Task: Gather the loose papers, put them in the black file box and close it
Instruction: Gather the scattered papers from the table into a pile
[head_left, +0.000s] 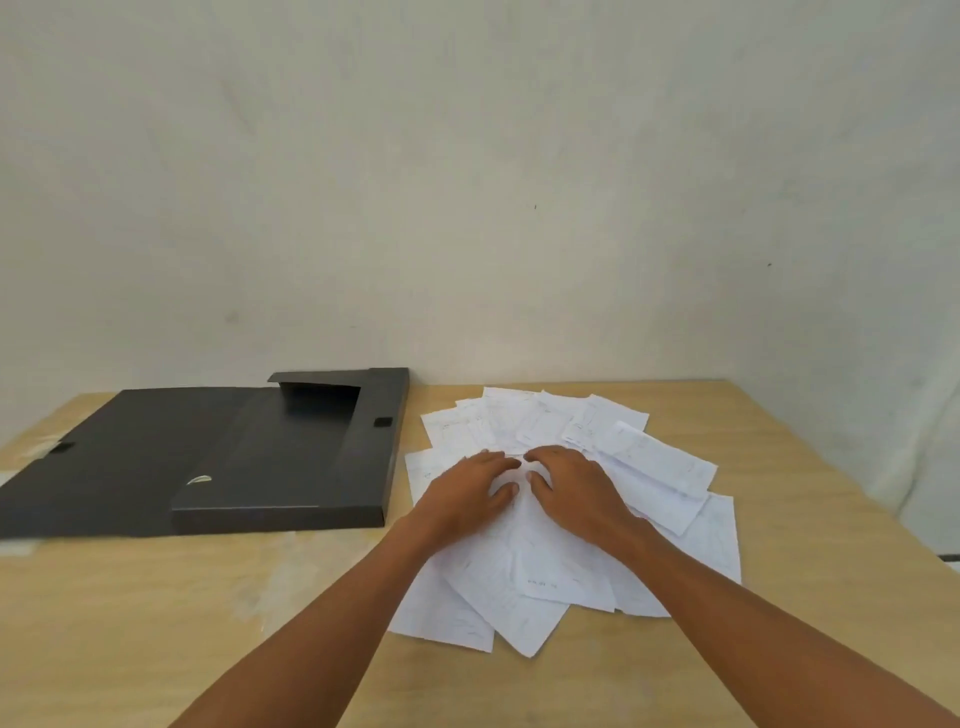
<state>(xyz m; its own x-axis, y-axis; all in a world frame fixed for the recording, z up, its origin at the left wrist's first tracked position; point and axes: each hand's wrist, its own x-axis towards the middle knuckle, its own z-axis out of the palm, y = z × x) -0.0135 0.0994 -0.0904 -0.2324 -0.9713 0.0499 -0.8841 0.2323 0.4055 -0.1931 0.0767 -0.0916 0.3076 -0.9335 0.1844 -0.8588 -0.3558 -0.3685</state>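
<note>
Thin white loose paper sheets (571, 499) lie fanned on the wooden counter (208, 597), just right of the open black plastic file box (218, 457). Left hand (467, 488) and right hand (576, 488) press flat on them, fingers spread, gripping nothing. Light, floppy and slippery, they are best squared and lifted by the edges.
</note>
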